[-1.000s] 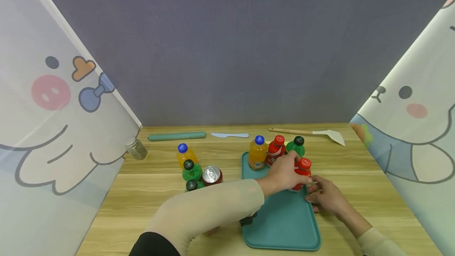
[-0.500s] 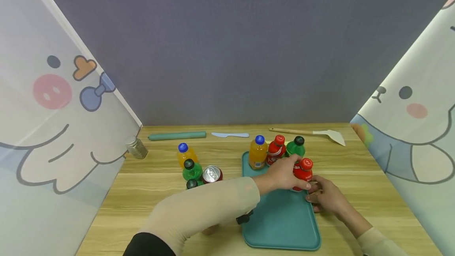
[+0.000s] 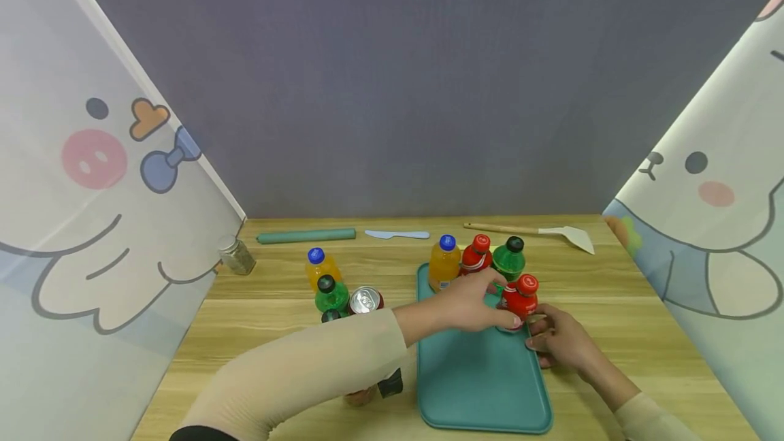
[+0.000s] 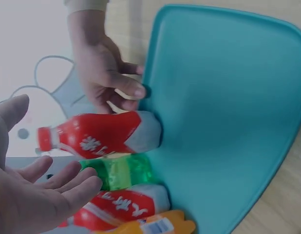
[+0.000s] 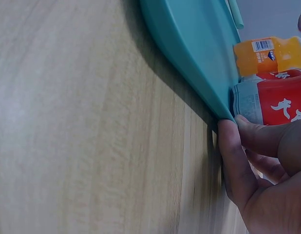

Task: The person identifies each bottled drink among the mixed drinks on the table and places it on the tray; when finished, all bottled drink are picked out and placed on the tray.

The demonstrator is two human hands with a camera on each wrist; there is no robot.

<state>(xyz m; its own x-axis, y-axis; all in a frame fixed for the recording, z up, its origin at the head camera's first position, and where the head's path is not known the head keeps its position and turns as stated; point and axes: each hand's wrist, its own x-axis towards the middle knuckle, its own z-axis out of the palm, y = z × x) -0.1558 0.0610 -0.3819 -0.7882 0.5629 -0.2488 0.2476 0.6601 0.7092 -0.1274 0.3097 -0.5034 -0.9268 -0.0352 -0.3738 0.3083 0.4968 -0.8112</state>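
A red-capped red bottle stands upright at the right side of the teal tray. Just left of it is my left hand, its fingers spread and apart from the bottle in the left wrist view. My right hand pinches the tray's right rim between thumb and fingers, as the right wrist view shows. Along the tray's back stand an orange drink bottle with a blue cap, a second red bottle and a green bottle. My left hand partly covers the second red bottle.
Left of the tray are another orange bottle, a green bottle, a drink can and a partly hidden black-capped bottle. Farther back lie a teal roll, a knife, a spatula and a spice jar.
My left hand has let go of the front red bottle and drawn back to the left. The bottle stays on the tray, and my right hand keeps its place at the rim.
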